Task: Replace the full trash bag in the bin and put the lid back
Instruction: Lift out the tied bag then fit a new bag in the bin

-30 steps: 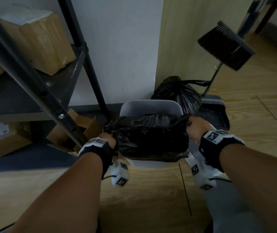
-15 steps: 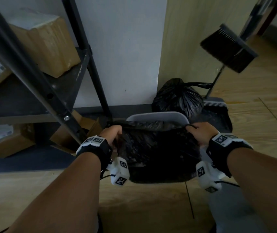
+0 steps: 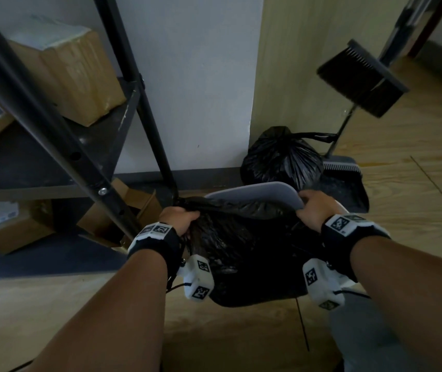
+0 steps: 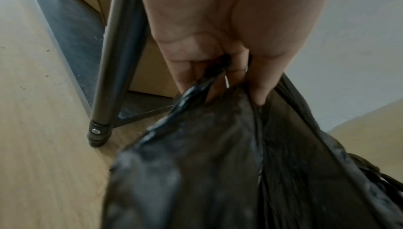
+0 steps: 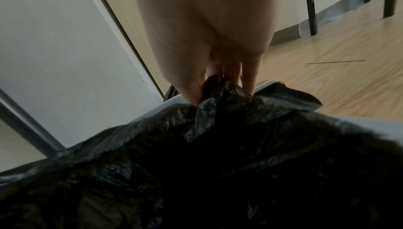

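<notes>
Left hand (image 3: 178, 218) and right hand (image 3: 312, 210) each grasp bunched edges of the fresh black bag (image 3: 241, 245), apparently spreading it over the bin (image 3: 254, 190).

Since a second ago the new black bag (image 3: 244, 242) got pulled further down over the bin (image 3: 257, 190), so way less of the bin's pale rim shows between the two grips. Left hand (image 3: 178, 218) and right hand (image 3: 312, 212) have both slid toward its far edge, each pinching a bunched bag edge.

Bare forearms, black wrist straps (image 3: 158, 244), white marker-printed camera blocks (image 3: 198, 277), thin black cables
</notes>
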